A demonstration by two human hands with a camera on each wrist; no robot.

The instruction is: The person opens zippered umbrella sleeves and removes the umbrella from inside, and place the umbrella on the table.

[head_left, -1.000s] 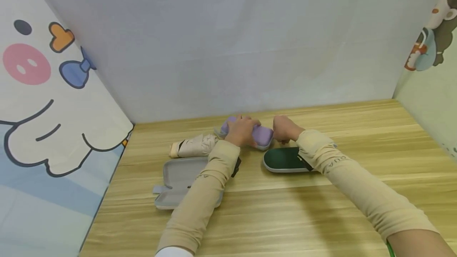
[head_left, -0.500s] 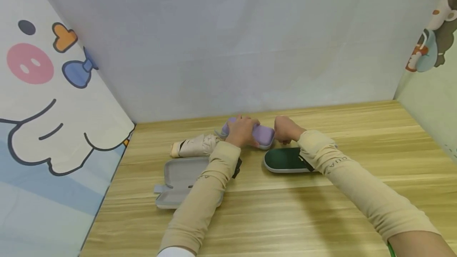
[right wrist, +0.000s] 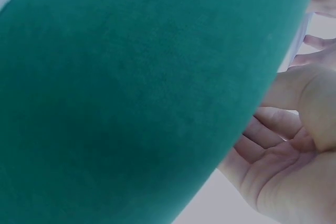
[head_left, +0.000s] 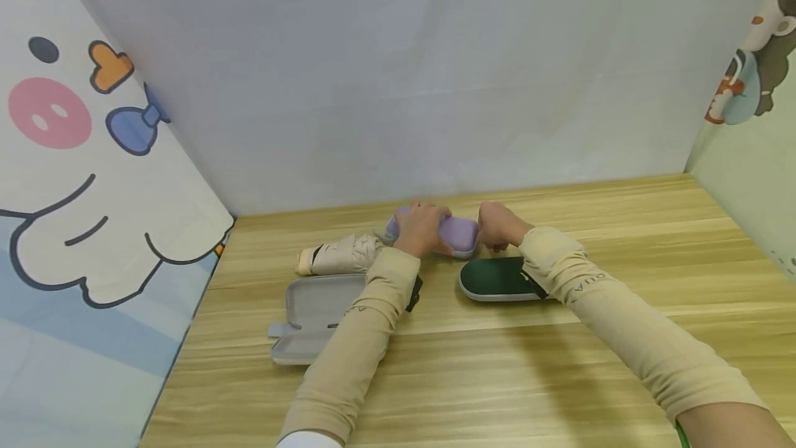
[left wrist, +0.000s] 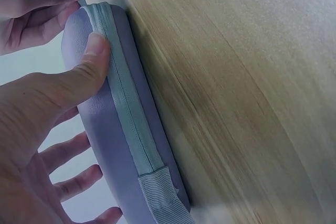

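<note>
A purple hard case (head_left: pixel 459 234) with a pale zip band (left wrist: pixel 128 103) lies near the back of the table. My left hand (head_left: pixel 420 228) grips it across the middle. In the left wrist view the thumb presses on the band and the other fingers are spread along the far side. At the case's right end my right hand (head_left: pixel 499 225), fingers curled, pinches something small by the end of the zip band, probably the zip pull. The fingers mostly hide it. In the right wrist view a green case (right wrist: pixel 131 87) covers most of the right hand's work.
A dark green case (head_left: pixel 497 278) lies under my right wrist. An open grey case (head_left: pixel 311 310) sits at left, partly behind my left forearm. Behind it lies a folded beige umbrella (head_left: pixel 338 256). A pale wall hanging (head_left: pixel 404 88) borders the table's back edge.
Very little differs. Both hands and the purple case have shifted slightly to the right, and the grips look the same. The other things stay put.
</note>
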